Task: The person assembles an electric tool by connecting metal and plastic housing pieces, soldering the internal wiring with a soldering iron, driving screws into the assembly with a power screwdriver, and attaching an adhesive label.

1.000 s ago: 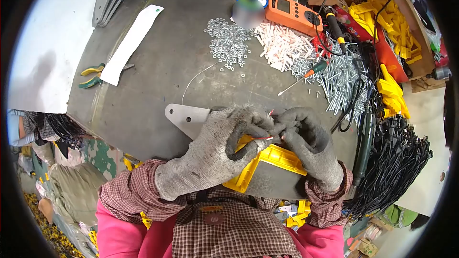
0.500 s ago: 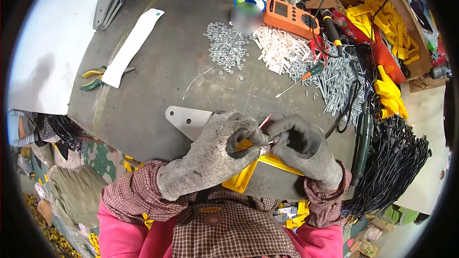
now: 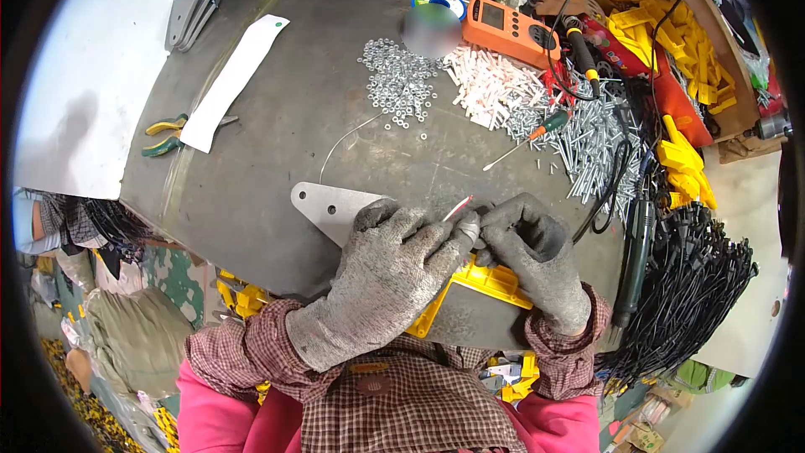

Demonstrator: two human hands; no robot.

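Note:
My left hand [image 3: 390, 264], in a grey work glove, pinches a thin white wire [image 3: 458, 208] with a reddish tip that sticks up past the thumb and finger. Close beside it, my right hand [image 3: 537, 256], gloved too, has its thumb and fingers together near the left fingertips; whatever they grip is hidden. Below both hands lies a yellow plastic frame [image 3: 489, 279], partly covered by the left hand. A grey metal plate with holes [image 3: 331, 211] reaches out from under the left hand's fingers.
Beyond the hands are piles of nuts [image 3: 396, 80], pale plastic sleeves [image 3: 495, 84] and screws [image 3: 587, 147]. An orange multimeter [image 3: 510, 31], a screwdriver [image 3: 549, 123] and pliers [image 3: 165, 134] lie about. Black cables [image 3: 688, 294] and a dark power screwdriver [image 3: 637, 260] are at right.
The left hand has turned more palm-down, its fingers now laid over and closed together. The right fingers have shifted slightly, and the wire's tip has moved a little lower.

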